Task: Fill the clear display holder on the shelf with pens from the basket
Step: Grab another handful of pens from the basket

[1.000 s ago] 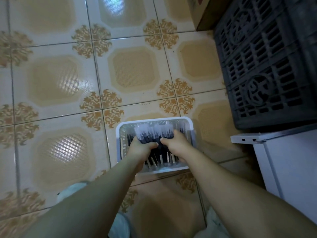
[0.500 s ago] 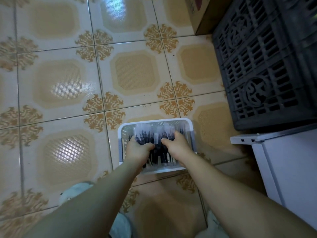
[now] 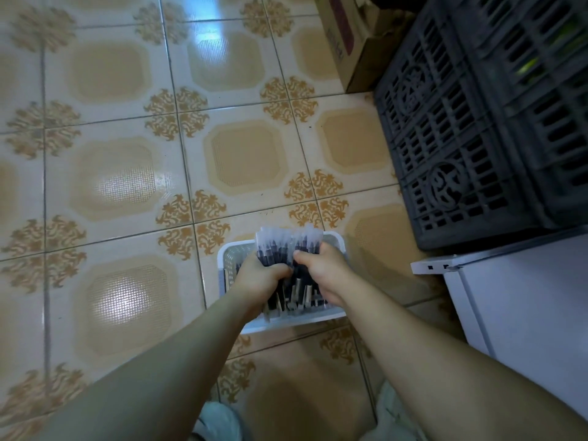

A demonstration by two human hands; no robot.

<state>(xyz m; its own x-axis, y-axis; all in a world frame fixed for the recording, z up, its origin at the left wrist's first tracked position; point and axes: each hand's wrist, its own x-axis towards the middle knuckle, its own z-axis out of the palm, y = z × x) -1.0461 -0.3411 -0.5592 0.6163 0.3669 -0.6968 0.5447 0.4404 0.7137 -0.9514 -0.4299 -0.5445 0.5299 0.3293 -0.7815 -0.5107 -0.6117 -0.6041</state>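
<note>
We clutch a bundle of pens [image 3: 288, 246] in both hands, left hand [image 3: 259, 278] and right hand [image 3: 321, 268] curled round it, just above the white basket [image 3: 229, 259] on the tiled floor [image 3: 241, 157]. A black crate [image 3: 477, 138] and a cardboard box [image 3: 350, 43] stand to the right. The bundle sits higher than a second ago.

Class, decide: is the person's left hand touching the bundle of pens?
Touching. The head view shows the left hand with its fingers curled round the bundle of pens, with no gap between them.
</note>
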